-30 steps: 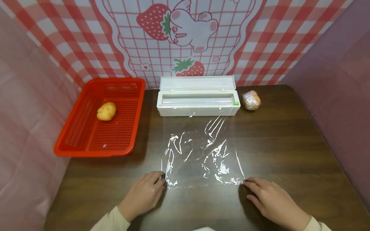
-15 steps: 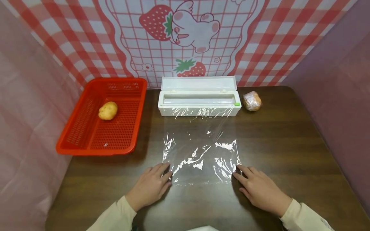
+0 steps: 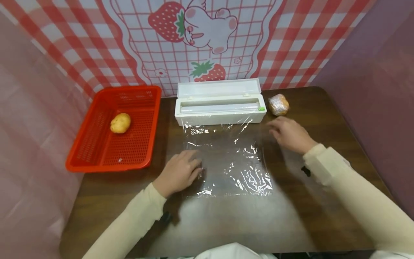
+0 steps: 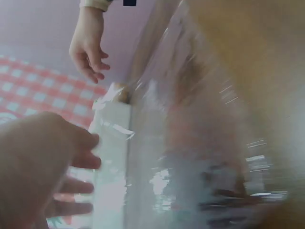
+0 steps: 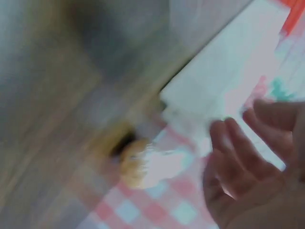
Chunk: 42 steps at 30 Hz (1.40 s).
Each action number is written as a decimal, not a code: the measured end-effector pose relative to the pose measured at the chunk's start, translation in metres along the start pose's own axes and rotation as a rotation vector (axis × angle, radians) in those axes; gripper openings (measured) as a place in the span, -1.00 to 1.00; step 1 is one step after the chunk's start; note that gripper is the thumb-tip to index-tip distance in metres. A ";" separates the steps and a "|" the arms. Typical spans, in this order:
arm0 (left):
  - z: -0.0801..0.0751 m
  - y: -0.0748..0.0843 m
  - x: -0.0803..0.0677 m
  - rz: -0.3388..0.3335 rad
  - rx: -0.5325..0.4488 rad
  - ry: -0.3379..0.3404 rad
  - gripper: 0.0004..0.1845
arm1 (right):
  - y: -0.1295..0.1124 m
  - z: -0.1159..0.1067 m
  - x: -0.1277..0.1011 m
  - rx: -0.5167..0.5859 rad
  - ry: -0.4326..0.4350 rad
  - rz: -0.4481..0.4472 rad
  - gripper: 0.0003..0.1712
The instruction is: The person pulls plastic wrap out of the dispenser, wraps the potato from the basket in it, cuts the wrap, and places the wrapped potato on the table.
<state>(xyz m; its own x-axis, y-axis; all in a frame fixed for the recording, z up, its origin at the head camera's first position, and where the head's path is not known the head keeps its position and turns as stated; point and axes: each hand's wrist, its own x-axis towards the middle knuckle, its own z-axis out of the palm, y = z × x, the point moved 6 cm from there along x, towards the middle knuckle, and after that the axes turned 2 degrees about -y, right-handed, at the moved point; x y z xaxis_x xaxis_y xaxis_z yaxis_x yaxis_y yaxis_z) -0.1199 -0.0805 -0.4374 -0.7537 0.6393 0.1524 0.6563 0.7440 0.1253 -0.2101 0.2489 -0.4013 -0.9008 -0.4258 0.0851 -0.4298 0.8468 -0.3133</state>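
Observation:
A clear sheet of cling film lies on the dark wooden table, still joined to the white dispenser box, whose lid stands open. My left hand rests flat on the film's left edge, fingers relaxed. My right hand hovers open above the table, right of the film and just below a wrapped potato. In the left wrist view the film runs up to the box. The right wrist view is blurred; it shows the wrapped potato and my open fingers.
A red plastic basket sits at the left with one bare potato in it. A strawberry-patterned checked cloth backs the table; pink and purple panels close the sides. A green slider sits at the box's right end.
My right hand let go of the film's near right corner and moved up toward the wrapped potato. My left hand slid forward along the film's left edge. The film now lies flatter.

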 end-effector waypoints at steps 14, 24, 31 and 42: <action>0.006 -0.063 0.083 -0.294 0.132 -0.162 -0.14 | 0.040 -0.001 0.080 0.070 0.135 0.091 -0.78; 0.022 -0.076 0.083 -0.332 0.117 -0.249 -0.15 | 0.044 0.013 0.077 -0.098 0.176 0.017 -0.82; 0.020 -0.075 0.086 -0.329 0.086 -0.236 -0.17 | 0.038 0.007 0.078 -0.032 0.283 -0.038 -0.75; 0.019 -0.077 0.089 -0.320 0.078 -0.232 -0.20 | 0.038 0.015 0.087 -0.071 0.165 -0.121 -0.69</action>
<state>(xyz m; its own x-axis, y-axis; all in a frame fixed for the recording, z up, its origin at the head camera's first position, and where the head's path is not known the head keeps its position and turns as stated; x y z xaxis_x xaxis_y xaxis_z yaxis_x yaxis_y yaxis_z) -0.2377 -0.0771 -0.4518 -0.9131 0.3928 -0.1091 0.3890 0.9196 0.0547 -0.3034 0.2390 -0.4201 -0.8376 -0.4731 0.2733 -0.5337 0.8153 -0.2244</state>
